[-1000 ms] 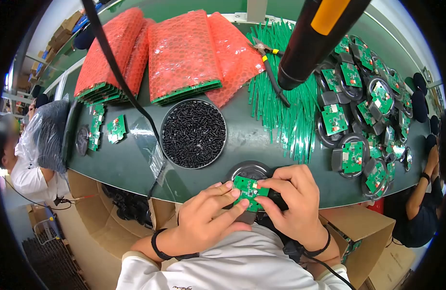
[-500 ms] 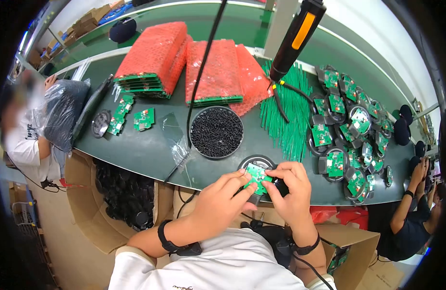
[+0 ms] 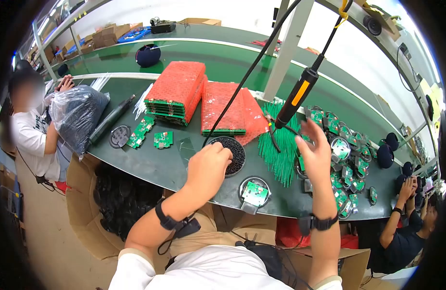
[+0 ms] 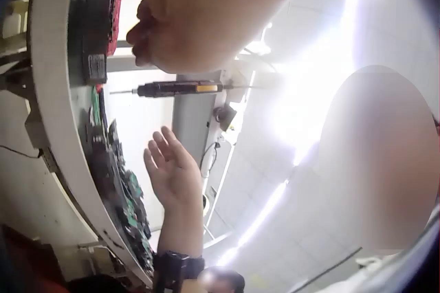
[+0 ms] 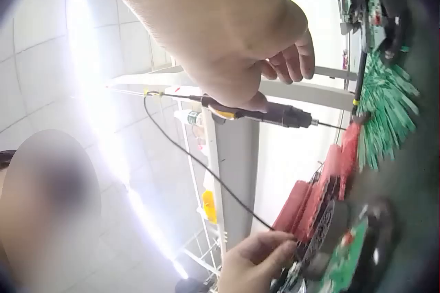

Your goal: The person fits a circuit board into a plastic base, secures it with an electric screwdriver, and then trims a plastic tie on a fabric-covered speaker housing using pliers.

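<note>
A: Head view. Workpiece position?
B: Square green circuit board point(image 3: 255, 191) on a round black plastic housing point(image 3: 249, 208), at the near edge of the dark green surface point(image 3: 150, 165). Both hands are apart from it.
A: Left hand point(image 3: 207, 168)?
B: Fingers curled down into a round, thin-rimmed dish point(image 3: 245, 158) of small black screw-like pieces point(image 3: 237, 148). Cannot tell whether its grip pinches one.
A: Right hand point(image 3: 314, 152)?
B: Raised, grip spread, beside a hanging black cylindrical screwdriver point(image 3: 298, 95) with an orange panel.
A: Open room?
B: Bare surface between dish and housing, and along the near edge to the left. Right side crowded: thin green plastic strips point(image 3: 278, 166), then a heap of black-and-green assemblies point(image 3: 348, 169). Red bubble-wrapped stacks point(image 3: 175, 87) border the far side.
A: Left wrist view?
B: Right hand upright, fingers extended, screwdriver near. Surface edge runs down the left.
A: Right wrist view?
B: Right thumb overlaps the screwdriver; contact uncertain. Left thumb and forefinger drawn close; anything between them is too small to tell.
</note>
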Motion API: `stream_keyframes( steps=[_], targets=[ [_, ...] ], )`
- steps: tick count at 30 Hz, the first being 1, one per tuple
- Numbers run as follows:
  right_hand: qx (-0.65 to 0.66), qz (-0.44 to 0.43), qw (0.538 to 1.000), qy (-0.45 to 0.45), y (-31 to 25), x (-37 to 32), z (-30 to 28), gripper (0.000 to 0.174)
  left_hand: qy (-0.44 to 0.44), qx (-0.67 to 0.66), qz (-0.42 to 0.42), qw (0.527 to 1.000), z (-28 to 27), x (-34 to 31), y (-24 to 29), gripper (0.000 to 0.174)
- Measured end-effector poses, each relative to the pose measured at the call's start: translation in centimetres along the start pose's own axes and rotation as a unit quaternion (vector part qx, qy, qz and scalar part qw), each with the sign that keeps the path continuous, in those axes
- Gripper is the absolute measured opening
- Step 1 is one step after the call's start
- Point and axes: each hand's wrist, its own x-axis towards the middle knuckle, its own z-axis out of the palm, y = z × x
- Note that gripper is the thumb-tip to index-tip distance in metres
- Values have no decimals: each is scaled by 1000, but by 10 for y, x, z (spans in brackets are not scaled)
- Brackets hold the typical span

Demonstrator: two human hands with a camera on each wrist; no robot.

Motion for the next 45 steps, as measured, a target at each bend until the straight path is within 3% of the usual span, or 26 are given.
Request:
stream_keyframes(
  steps=[3,5,11,15,17,19,23,26,31,34,45],
  targets=[
    [107,-20,994,-25,-2,29,17,55,-61,54,0,997,16,9,-12,9],
    [220,25,971,-91,-9,34,21,53,-62,64,-1,996,18,11,-13,9],
    [165,31,979,-114,-25,16,17,47,-15,36,-20,999,21,11,-17,9],
    [279,34,946,-159,-39,-3,17,48,29,-57,-24,998,20,12,-20,7],
    [387,86,890,-227,-53,-12,16,39,39,-84,-5,996,19,11,-18,7],
    [361,83,905,-207,-64,-20,21,41,14,-210,-31,977,9,6,-8,9],
    [335,37,919,-203,-74,-27,25,49,-41,-298,-65,952,2,-15,14,10],
    [331,9,926,-183,-80,-28,24,38,-85,-315,-85,941,4,-31,22,10],
    [365,56,925,-93,-81,-33,34,25,-106,-350,-98,926,13,-41,25,11],
    [328,43,941,-71,-92,-35,46,23,-92,-397,-112,906,23,-44,26,12],
    [371,19,927,-49,-93,-44,66,23,-102,-387,-101,911,22,-44,27,19]
  ],
)
